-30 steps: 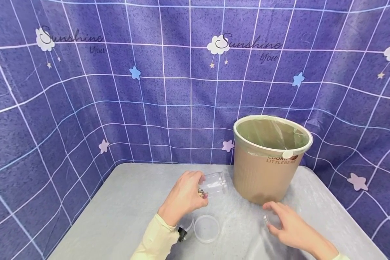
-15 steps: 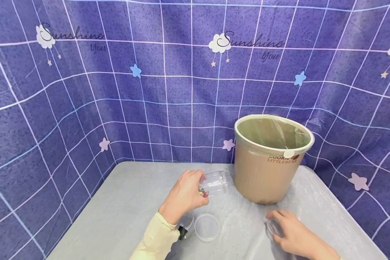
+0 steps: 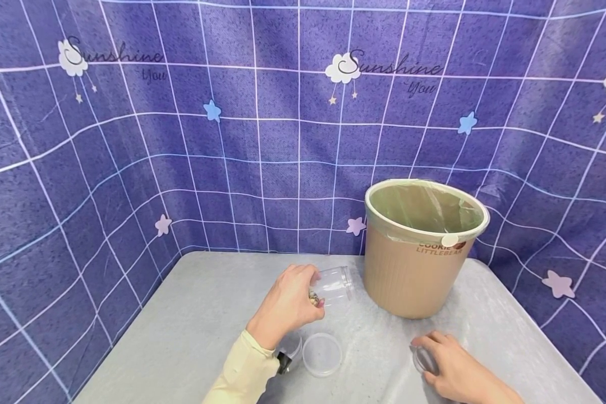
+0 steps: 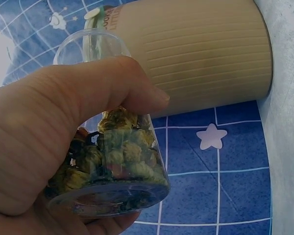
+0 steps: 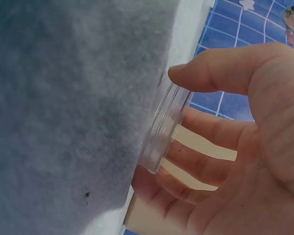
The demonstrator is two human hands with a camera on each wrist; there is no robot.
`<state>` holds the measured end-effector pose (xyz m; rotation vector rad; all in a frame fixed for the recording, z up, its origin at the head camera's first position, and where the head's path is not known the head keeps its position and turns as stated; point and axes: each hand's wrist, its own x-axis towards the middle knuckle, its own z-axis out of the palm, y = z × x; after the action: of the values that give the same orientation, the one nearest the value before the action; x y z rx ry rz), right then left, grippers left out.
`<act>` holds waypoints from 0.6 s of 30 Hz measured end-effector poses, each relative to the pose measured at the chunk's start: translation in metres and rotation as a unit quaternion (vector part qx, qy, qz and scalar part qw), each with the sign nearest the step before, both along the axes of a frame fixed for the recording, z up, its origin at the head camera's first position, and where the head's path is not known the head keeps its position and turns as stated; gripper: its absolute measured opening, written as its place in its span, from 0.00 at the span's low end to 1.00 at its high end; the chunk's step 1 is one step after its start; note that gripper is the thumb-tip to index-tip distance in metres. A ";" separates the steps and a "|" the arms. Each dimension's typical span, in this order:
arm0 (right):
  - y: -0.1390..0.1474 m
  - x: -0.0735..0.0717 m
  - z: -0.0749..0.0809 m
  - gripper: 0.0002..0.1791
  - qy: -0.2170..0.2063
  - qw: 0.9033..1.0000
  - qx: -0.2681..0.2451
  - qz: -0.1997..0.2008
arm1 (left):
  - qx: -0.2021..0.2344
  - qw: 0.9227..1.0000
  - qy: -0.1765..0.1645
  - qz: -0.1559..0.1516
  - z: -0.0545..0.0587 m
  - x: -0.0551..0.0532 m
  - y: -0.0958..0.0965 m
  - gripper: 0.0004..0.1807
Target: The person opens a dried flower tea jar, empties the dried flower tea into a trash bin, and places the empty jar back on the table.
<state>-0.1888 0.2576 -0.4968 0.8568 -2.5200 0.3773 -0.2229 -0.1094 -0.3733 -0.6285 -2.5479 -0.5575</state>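
My left hand grips a clear plastic jar near its base, tipped on its side with the open mouth toward the bin. Dried yellowish flower buds with a few dark and reddish bits lie packed at the jar's bottom end, partly covered by the thumb. In the right wrist view, a round clear lid sits between the thumb and fingers of my right hand, its edge right at the grey tabletop. From the head view this right hand is in front of the bin, low over the table.
A tan bin lined with a clear bag stands at the back right. Another round clear plastic piece lies on the grey table at front centre. Beside it, clear plastic shows partly behind the left wrist. A blue patterned curtain encloses the table.
My right hand has moved down and toward the table's front, away from the bin's base, with the lid. The left hand and jar stay in place.
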 end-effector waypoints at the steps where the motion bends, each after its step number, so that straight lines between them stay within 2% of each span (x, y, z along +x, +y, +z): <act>1: 0.000 0.000 0.001 0.28 -0.005 1.000 0.002 -0.002 | 0.000 1.000 0.000 0.001 0.000 0.000 0.000 0.22; 10: -0.001 0.002 0.002 0.27 -0.023 1.000 0.006 -0.011 | 0.011 1.000 -0.003 0.001 0.002 0.000 0.001 0.23; 18: -0.002 0.002 0.002 0.27 -0.063 0.997 0.023 -0.029 | 0.026 1.000 -0.003 0.002 0.007 0.000 0.003 0.23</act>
<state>-0.1871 0.2552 -0.4944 0.7983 -2.6728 0.3660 -0.2233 -0.1068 -0.3668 -0.6046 -2.5318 -0.6223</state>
